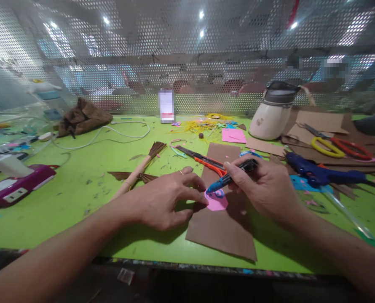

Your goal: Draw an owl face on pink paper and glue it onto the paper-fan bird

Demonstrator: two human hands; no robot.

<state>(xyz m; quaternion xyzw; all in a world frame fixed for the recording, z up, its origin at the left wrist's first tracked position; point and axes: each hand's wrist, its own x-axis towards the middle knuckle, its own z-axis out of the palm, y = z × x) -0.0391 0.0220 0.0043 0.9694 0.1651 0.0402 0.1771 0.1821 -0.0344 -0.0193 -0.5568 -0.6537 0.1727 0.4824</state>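
A small pink paper piece [217, 203] with blue marks lies on a brown cardboard strip [220, 235]. My right hand [265, 185] is closed around a blue marker [227, 179], whose tip touches the pink paper near its upper left edge. My left hand [171, 198] rests beside it with fingers apart, fingertips on the left edge of the paper. Just beyond the hands, an orange-handled cutter or tool [206, 161] lies partly across the cardboard.
On the green table [80, 168], a bundled brown stick [137, 172] is at left, with a purple power strip [20, 185] further left. At right are a blue glue gun [320, 170], scissors [336, 145] and a white jug [271, 113]. A phone [166, 105] stands behind.
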